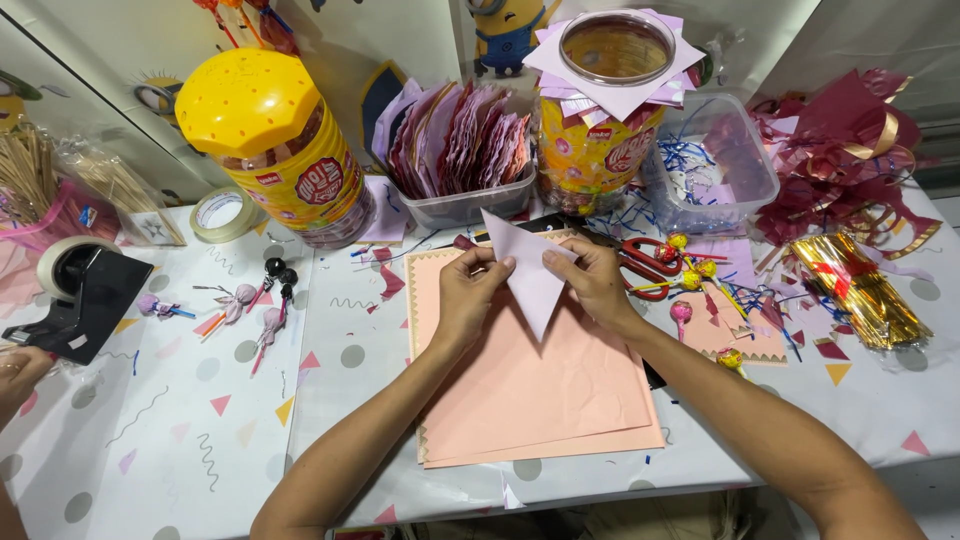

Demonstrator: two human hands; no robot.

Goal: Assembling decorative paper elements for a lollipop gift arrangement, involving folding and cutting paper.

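Note:
A pale lilac paper square, folded into a pointed shape, is pinched between both my hands above a stack of peach paper sheets. My left hand grips its left edge and my right hand grips its right edge. The tip of the paper points down toward the peach sheets.
A yellow-lidded candy jar, a tub of folded pink papers, a second jar topped with lilac squares and a clear box stand behind. Red scissors, lollipops, gold wrappers, tape dispenser, another person's hand.

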